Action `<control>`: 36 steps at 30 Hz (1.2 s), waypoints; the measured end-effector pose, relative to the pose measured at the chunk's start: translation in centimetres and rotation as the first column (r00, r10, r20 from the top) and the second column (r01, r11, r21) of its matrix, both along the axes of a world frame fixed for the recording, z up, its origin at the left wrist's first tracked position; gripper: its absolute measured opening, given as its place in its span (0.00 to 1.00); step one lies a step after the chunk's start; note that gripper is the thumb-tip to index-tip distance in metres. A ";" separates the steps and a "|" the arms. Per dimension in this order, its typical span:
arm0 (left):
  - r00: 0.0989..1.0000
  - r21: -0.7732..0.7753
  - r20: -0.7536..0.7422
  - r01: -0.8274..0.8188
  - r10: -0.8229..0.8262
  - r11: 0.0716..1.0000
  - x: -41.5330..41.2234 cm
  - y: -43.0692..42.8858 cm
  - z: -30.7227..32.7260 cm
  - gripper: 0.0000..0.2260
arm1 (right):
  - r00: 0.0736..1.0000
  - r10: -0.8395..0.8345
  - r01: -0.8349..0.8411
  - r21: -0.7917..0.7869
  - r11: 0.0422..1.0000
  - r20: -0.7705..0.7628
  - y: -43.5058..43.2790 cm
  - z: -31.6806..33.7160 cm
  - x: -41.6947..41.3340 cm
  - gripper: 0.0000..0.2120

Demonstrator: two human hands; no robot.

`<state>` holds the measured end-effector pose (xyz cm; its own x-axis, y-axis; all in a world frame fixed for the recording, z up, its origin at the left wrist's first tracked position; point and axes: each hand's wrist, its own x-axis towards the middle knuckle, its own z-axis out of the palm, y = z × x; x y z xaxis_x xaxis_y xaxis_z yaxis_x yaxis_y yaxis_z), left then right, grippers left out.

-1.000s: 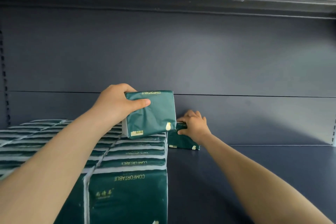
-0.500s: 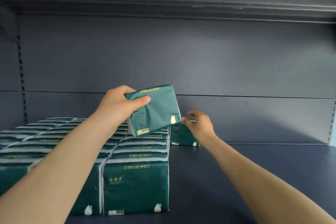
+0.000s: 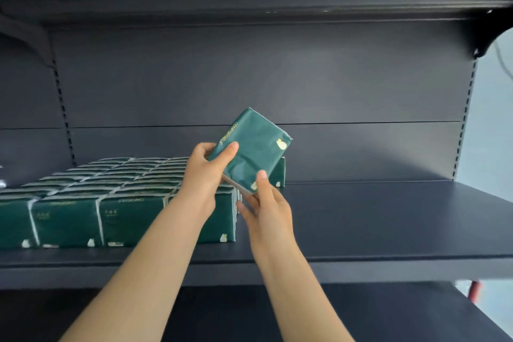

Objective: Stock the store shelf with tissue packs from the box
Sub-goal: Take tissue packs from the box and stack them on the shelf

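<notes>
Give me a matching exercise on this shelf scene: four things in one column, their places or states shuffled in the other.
1. held pack
2. lone pack
3. stocked rows
4. right hand

A. filling the left side
B. tilted, lifted above the shelf
C. upright at the back, right of the rows
D. thumb on a pack's lower corner

Pairs: 1-B, 2-C, 3-A, 4-D
</notes>
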<state>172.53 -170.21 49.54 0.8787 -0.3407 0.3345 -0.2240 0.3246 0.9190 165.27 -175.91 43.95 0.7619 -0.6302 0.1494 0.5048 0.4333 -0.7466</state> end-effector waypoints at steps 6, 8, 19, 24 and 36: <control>0.988 -0.124 -0.145 0.039 -0.057 0.991 -3.1 -1.0 -2.2 0.11 | 0.987 -0.158 0.152 0.139 0.979 0.034 1.1 0.9 -1.0 0.06; 0.994 -0.072 -0.098 0.032 -0.039 0.997 -3.5 -0.8 -2.5 0.12 | 0.974 -0.222 0.214 0.143 0.966 0.041 0.5 0.8 -1.4 0.10; 0.924 0.370 0.378 -0.200 0.050 0.907 -2.3 0.6 -4.2 0.07 | 0.964 -0.265 0.267 -0.052 0.962 0.034 -4.3 1.2 -2.8 0.22; 0.542 0.470 0.838 -0.655 -0.067 0.592 0.7 2.5 -4.8 0.17 | 0.931 -0.348 0.304 -0.297 0.905 -0.109 -9.0 2.3 -1.9 0.24; 0.115 0.237 0.950 -0.870 -0.291 0.432 7.1 2.2 -7.9 0.37 | 0.805 -0.531 0.221 -0.699 0.681 -0.263 -17.9 0.1 6.2 0.17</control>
